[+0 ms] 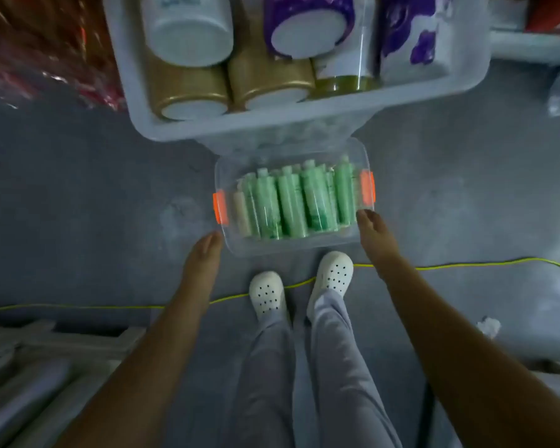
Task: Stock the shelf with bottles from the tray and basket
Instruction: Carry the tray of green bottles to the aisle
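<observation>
Since the tray (pixel 291 248) on the floor (pixel 110 189) is full of green bottles (pixel 291 202), expect weight and flex — left hand (pixel 204 253), right hand (pixel 374 234) flank it, fingers loose, nothing held; lift at both ends.

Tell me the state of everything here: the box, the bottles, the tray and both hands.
clear box: by the feet, filled with bottles
green bottles: lying side by side in the box
tray: packed with large bottles on their sides
left hand: fingers straight, at the box's left corner, holding nothing
right hand: fingers relaxed, at the box's right edge, holding nothing
</observation>
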